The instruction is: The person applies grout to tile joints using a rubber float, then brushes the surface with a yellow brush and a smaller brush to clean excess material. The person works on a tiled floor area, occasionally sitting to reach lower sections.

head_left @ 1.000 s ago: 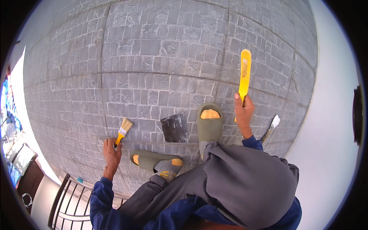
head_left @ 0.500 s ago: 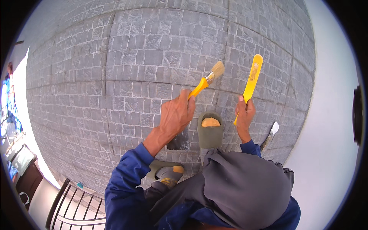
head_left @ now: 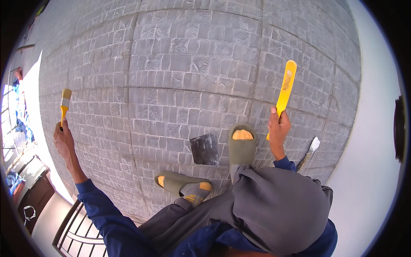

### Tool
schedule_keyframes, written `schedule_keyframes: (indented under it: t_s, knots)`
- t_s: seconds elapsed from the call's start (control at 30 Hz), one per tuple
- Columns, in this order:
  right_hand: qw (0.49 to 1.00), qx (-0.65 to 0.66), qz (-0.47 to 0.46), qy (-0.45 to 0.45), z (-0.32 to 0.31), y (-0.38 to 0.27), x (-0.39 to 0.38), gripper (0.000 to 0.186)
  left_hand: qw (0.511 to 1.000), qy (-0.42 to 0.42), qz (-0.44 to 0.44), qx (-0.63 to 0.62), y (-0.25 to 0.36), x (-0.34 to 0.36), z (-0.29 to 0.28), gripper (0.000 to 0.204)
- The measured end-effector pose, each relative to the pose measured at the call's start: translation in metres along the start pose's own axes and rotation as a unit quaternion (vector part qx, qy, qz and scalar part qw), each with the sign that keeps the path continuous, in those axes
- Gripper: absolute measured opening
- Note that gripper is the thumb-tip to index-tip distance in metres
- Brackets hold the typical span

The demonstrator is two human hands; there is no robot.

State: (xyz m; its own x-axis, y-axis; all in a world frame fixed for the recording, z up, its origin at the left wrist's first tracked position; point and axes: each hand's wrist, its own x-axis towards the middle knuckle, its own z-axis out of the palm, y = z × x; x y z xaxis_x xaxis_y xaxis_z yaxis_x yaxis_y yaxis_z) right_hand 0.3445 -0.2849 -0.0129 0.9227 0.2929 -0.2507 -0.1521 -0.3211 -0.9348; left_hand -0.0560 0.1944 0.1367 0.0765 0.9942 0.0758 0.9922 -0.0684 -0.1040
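My left hand (head_left: 64, 142) is stretched far out to the left, closed around the yellow handle of a paintbrush (head_left: 65, 105). The brush has pale bristles and a metal ferrule, and points up and away over the tiled floor. On the other side, my right hand (head_left: 278, 128) grips the lower end of a long, flat yellow tool with a rounded tip (head_left: 287, 83). A worn patch marks its upper part; its exact kind I cannot make out. Between my hands, a dark square plate (head_left: 204, 149) with pale smears lies on the floor beside my foot.
Grey stone-patterned tiles (head_left: 171, 107) cover the floor. A tool with a white-coated end (head_left: 311, 147) lies at right, near the white wall (head_left: 372, 141). My feet wear green slides (head_left: 242, 150). At lower left stands a dark metal railing (head_left: 81, 233); blue cloth (head_left: 21, 111) shows beyond.
My left hand has swung far out to the left with the paintbrush, uncovering the dark square plate. The right hand still holds the yellow tool in nearly the same place.
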Motion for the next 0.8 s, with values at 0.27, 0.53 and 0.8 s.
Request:
schedule_keyframes:
  t_s: [0.27,0.53,0.8]
  knots:
    - [0.997,-0.018,-0.002,-0.069,0.026,-0.008,-0.008,0.023,0.873,-0.184,0.23,-0.389,0.201,-0.152,0.036,0.033]
    - [0.999,-0.039,-0.023,-0.023,-0.001,0.005,-0.008,0.025,0.921,-0.195,0.257,-0.218,0.244,-0.17,0.03,0.025]
    - [0.999,-0.02,-0.002,-0.045,0.024,0.008,-0.014,0.024,0.895,-0.055,0.298,-0.327,0.225,-0.191,-0.019,0.025]
